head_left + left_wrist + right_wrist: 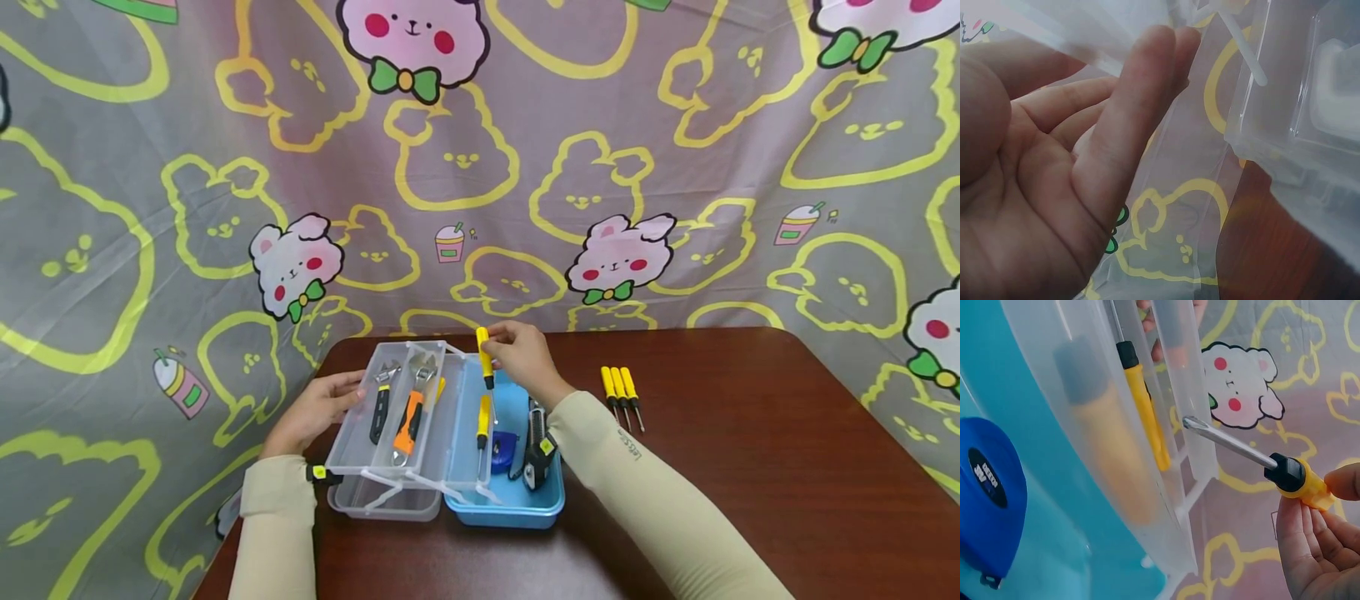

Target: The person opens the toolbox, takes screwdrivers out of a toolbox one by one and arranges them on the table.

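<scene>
Above the open toolbox [504,518], from the head view, grips a yellow-and-black Phillips screwdriver [485,350] in the right hand [522,354], with shank slanting down near the edge of the lower tray [459,425]. Rests the left hand [318,408] at the side of the upper tray [351,443], beside a black adjustable wrench [379,417] and an orange-and-black adjustable wrench [408,421]. Could snag the tip on the tray wall because of that slant, or drop into the blue base if released too far out. Might also strike the second screwdriver [482,425] in the tray and set it rolling. Reads, on the right sleeve [628,442], apparently as "Let's slim", in small script.

From the left wrist, shows fingers straight and relaxed near translucent plastic, without a clear clamp. Could let the trays swing on the hinge arm [1244,47] if bumped, for want of a firm hold. Offers no legible writing.

From the right wrist, shows thumb and fingers clamped on the handle's far end. Risks twisting or slipping, being pinched so far back. Bears, on the blue tape measure [991,509], a dark oval label, perhaps with "3M", otherwise too blurred to read.
</scene>
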The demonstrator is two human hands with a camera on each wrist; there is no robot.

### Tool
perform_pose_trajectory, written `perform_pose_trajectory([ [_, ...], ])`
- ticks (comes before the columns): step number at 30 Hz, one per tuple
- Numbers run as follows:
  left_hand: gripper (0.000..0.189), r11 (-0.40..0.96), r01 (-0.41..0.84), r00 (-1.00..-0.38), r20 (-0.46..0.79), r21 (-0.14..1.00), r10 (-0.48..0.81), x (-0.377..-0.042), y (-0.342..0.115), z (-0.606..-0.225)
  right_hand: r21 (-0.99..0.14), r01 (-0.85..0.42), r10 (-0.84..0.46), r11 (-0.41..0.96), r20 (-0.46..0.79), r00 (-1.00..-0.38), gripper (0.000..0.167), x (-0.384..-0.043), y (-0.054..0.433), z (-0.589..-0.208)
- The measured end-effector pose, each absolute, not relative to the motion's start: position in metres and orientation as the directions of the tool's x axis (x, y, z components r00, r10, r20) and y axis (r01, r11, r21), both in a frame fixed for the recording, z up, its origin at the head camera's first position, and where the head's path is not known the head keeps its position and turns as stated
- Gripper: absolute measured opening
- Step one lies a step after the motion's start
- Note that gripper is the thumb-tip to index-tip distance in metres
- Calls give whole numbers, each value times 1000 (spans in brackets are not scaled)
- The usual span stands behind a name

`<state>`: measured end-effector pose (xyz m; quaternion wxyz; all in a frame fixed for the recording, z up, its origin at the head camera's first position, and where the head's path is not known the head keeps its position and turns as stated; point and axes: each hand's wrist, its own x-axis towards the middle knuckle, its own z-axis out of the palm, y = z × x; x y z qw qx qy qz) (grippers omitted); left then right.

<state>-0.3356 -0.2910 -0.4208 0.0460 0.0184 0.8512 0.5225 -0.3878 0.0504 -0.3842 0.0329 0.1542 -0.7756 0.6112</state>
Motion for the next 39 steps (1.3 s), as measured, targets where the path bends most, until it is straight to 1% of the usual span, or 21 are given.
perform_pose_trajectory([
  [11, 52, 459, -15, -995, -57, 889, 79, -335, -291, -421, -940, -260, -170, 223, 225, -959, 21, -392, 60, -386],
  [20, 50, 490, -1, -996, -45, 872, 79, -334, -291, -419, -943, -246, -164, 226, 212, -963, 25, -393, 69, -382],
  [27, 51, 473, 2, -995, -48, 881, 92, -333, -291, -418, -937, -257, -174, 235, 220, -960, 25, -393, 82, -384],
  [33, 50, 449, -15, -995, -57, 893, 78, -334, -290, -419, -932, -271, -170, 241, 234, -957, 27, -394, 92, -385],
  [39, 51, 468, -15, -996, -55, 884, 72, -333, -290, -420, -936, -253, -165, 245, 217, -962, 29, -396, 101, -388],
])
